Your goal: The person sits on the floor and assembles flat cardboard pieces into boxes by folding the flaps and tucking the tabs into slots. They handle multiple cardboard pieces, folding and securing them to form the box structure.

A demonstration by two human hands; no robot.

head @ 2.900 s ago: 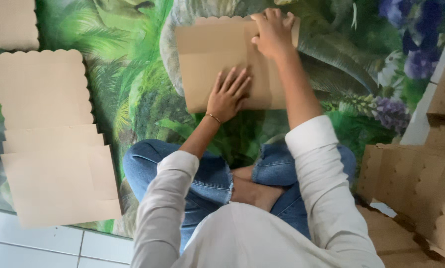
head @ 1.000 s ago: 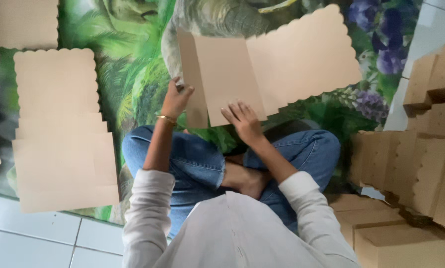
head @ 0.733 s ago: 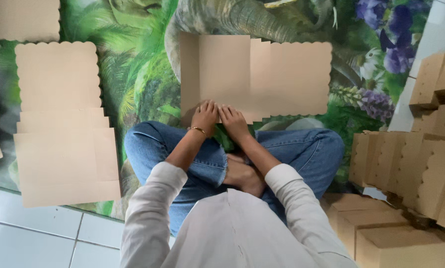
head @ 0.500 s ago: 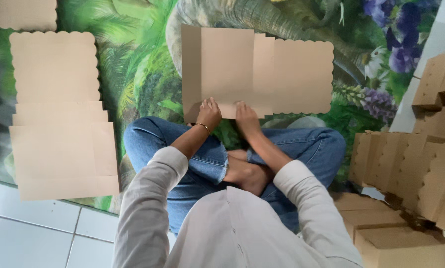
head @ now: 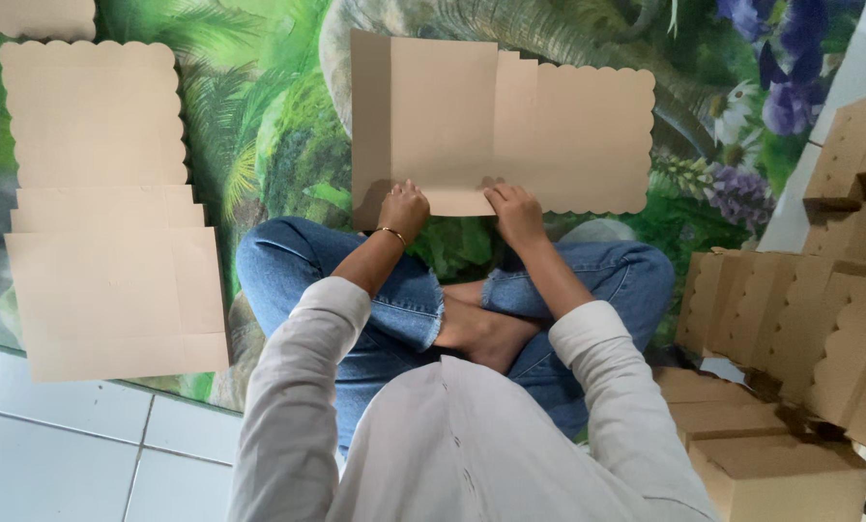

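A flat brown cardboard box blank (head: 496, 126) with scalloped edges lies spread on the green printed mat (head: 269, 145) in front of my crossed legs. My left hand (head: 403, 210) grips its near edge at the left. My right hand (head: 516, 211) grips the same near edge a little to the right. Both hands have fingers curled on the cardboard flap between them. I sit cross-legged in blue jeans and a white long-sleeved top.
A stack of flat cardboard blanks (head: 100, 208) lies on the mat to my left, another blank (head: 27, 14) at the far left top. Several folded cardboard boxes (head: 800, 319) are piled at my right. White floor tiles (head: 85, 445) show at lower left.
The cardboard blank, earlier folded and lifted, has been opened out and laid flat on the mat. Both hands have come together at its near edge.
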